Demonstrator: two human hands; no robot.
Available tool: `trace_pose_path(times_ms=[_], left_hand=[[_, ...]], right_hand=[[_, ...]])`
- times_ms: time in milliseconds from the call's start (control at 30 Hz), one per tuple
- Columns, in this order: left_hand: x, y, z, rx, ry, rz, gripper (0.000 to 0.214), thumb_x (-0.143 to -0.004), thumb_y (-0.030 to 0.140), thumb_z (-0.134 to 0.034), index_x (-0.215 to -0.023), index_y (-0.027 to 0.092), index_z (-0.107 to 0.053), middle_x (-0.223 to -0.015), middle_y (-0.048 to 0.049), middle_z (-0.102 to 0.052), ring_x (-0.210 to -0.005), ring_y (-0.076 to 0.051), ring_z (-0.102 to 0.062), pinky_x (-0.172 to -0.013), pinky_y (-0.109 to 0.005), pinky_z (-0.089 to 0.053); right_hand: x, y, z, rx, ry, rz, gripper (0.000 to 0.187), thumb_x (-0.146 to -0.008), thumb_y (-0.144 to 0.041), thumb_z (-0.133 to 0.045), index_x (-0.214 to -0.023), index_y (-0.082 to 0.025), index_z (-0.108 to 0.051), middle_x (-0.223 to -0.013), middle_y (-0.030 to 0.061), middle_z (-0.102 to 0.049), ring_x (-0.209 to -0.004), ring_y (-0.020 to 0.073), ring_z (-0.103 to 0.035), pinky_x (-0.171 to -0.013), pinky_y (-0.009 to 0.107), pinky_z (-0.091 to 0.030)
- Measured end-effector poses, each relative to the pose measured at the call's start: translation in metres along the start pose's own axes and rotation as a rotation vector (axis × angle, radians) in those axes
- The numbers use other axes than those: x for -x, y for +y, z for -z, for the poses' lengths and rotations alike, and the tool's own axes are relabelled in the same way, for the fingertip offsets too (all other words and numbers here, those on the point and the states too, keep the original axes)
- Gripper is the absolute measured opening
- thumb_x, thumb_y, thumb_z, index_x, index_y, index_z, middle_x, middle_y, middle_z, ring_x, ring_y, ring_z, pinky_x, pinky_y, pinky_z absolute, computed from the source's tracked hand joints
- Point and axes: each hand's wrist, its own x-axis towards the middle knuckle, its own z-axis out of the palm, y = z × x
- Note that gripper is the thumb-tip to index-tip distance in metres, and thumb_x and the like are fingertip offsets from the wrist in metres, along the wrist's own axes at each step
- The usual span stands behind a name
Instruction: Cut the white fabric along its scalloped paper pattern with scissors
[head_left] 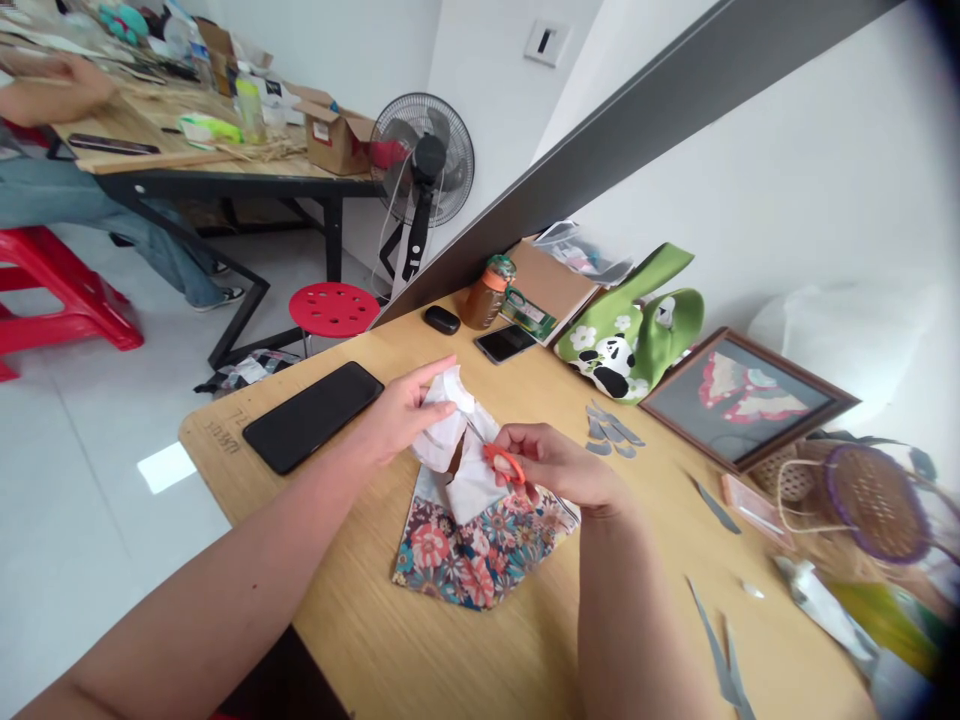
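My left hand (396, 408) pinches the upper left part of a crumpled white sheet (476, 492), thumb and fingers closed on it. Whether the sheet is paper or cloth I cannot tell. In my right hand (559, 465) is a pair of scissors (504, 464), its orange handles round the fingers. Its blades point left into the sheet, along a dark gap. Under the sheet lies a floral cloth (480, 560) on the wooden table. Several grey cut pieces (611, 430) lie to the right of my hands.
A black phone (313, 415) is left of my hands. Behind stand a bottle (487, 292), a second phone (505, 343) and a green panda bag (630, 335). A framed butterfly (750, 395) and baskets (877, 500) line the right. Another person sits at the far-left table.
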Motion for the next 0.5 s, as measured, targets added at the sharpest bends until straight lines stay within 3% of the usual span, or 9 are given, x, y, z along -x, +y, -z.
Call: trace_pose_path(times_ms=[333, 500], left_hand=[[-0.0005, -0.0011, 0.0016, 0.058, -0.023, 0.042, 0.091, -0.067, 0.014, -0.079, -0.148, 0.021, -0.037, -0.083, 0.0004, -0.068, -0.071, -0.013, -0.061, -0.068, -0.026, -0.049], [0.0005, -0.0035, 0.0048, -0.027, -0.085, -0.024, 0.082, -0.073, 0.016, -0.075, -0.146, 0.026, -0.041, -0.075, 0.0036, -0.065, -0.064, -0.011, -0.058, -0.062, -0.024, -0.047]], right_hand=[[-0.0007, 0.0031, 0.0009, -0.040, 0.018, -0.013, 0.042, -0.076, -0.054, -0.073, -0.075, -0.015, -0.058, -0.067, -0.0010, -0.060, -0.047, 0.0051, -0.049, -0.040, 0.017, -0.039], [-0.0009, 0.0032, 0.0016, -0.033, 0.014, 0.011, 0.042, -0.077, -0.055, -0.072, -0.074, -0.015, -0.058, -0.067, -0.0008, -0.060, -0.049, 0.0065, -0.051, -0.041, 0.019, -0.040]])
